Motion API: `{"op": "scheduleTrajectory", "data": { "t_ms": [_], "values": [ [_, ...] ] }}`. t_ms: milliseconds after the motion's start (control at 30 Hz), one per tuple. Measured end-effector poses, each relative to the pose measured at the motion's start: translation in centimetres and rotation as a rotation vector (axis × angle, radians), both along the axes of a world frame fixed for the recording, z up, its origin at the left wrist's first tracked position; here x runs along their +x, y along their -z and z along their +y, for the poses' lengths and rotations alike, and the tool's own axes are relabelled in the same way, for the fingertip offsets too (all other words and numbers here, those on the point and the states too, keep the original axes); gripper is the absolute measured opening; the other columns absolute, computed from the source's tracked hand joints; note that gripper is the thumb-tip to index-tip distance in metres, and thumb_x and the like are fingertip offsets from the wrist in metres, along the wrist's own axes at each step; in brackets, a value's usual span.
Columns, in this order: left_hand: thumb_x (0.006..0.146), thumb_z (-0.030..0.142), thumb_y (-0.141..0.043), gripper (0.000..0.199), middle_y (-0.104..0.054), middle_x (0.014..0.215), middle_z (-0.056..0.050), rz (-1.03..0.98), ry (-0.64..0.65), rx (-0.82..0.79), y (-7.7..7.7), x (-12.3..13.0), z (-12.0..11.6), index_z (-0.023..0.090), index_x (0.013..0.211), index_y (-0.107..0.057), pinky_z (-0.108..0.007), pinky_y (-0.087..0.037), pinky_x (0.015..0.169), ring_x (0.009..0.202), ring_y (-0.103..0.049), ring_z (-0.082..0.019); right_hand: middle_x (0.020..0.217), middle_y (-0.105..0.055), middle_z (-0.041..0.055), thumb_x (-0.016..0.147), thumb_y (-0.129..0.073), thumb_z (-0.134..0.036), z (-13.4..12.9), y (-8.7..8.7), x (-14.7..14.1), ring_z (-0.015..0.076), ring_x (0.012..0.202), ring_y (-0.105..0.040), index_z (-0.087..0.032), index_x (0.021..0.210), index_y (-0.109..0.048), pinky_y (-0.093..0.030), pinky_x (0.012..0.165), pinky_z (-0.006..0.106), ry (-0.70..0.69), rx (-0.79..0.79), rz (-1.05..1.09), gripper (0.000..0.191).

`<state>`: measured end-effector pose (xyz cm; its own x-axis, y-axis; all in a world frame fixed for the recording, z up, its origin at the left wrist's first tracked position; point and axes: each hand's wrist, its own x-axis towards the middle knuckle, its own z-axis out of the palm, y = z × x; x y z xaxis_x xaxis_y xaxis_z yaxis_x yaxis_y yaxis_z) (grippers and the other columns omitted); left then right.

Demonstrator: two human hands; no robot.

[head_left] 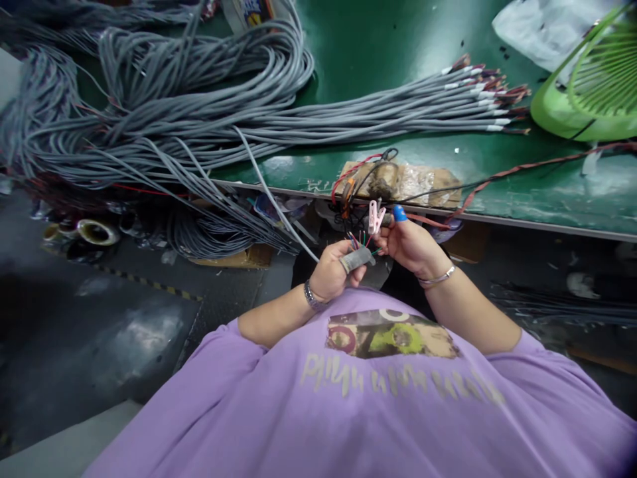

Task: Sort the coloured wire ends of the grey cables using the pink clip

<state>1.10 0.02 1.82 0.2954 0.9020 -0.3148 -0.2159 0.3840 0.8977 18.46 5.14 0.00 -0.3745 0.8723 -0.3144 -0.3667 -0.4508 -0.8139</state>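
Observation:
My left hand [332, 272] is closed around the end of a grey cable [279, 206], whose thin coloured wires [362, 240] fan out between the two hands. A grey sleeve-like wrap [357, 259] lies at its fingertips; whether it covers a finger or the cable I cannot tell. My right hand [411, 245], with a blue finger cot [399, 213] on the thumb, has its fingers pinched by the wire tips and seems to hold a thin green one. Just beyond those fingers a pink clothespin [375, 218] stands by a tangle of black and red leads [346, 199].
Long bundles of grey cables [318, 123] with stripped ends stretch across the green table [398, 40]. A wooden block [442, 186] sits at its front edge. At the right are a green fan [567, 109] and a plastic bag [542, 30]. Cable coils [213, 232] lie below.

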Motion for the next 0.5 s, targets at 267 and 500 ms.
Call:
{"op": "scheduleTrajectory", "data": {
  "t_ms": [267,500],
  "values": [
    [0.067,0.056,-0.077,0.044,-0.053,0.044,0.005,-0.022,0.053,-0.021,-0.2,0.6,1.1,0.016,0.074,-0.059,-0.019,-0.027,0.033,0.032,-0.040,-0.006,0.060,-0.056,-0.0012,0.071,-0.064,-0.081,0.2,-0.3,-2.3,0.0096,0.052,-0.044,-0.021,0.069,-0.059,-0.037,0.049,0.024,0.283,0.212,-0.155,0.060],
    [0.064,0.057,-0.077,0.045,-0.051,0.043,0.005,-0.034,0.044,-0.041,0.4,0.6,1.5,0.016,0.071,-0.060,-0.020,-0.025,0.031,0.031,-0.038,-0.005,0.069,-0.062,0.0020,0.068,-0.057,-0.089,0.8,-0.6,-3.1,0.0144,0.061,-0.055,-0.022,0.080,-0.060,-0.047,0.057,0.028,0.173,0.006,0.016,0.068]
  ]
}}
